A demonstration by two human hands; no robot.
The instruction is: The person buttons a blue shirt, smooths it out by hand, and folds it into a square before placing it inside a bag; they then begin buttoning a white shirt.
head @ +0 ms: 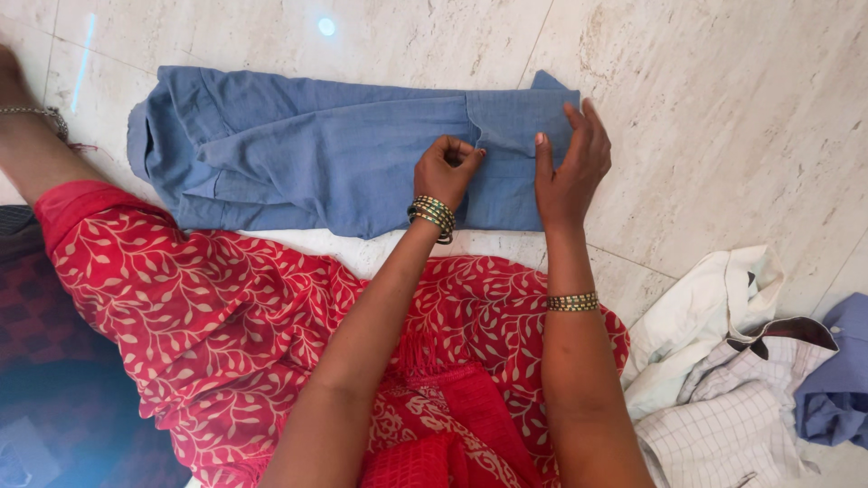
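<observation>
Our left hand (448, 167) pinched a fold of the blue garment (334, 158), fingers curled tight, while our right hand (571, 163) lay spread flat on its end just beside. The garment lay lengthwise on the pale marble floor (723, 117), already folded narrow, we judged; the cross folds remained. At our right, a heap of 3 or so unfolded clothes (732, 380) waited.

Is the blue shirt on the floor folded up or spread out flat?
Partly folded. The blue shirt lies in a long narrow band with layers overlapping. The left hand pinches its cloth; the right hand presses it flat.
</observation>
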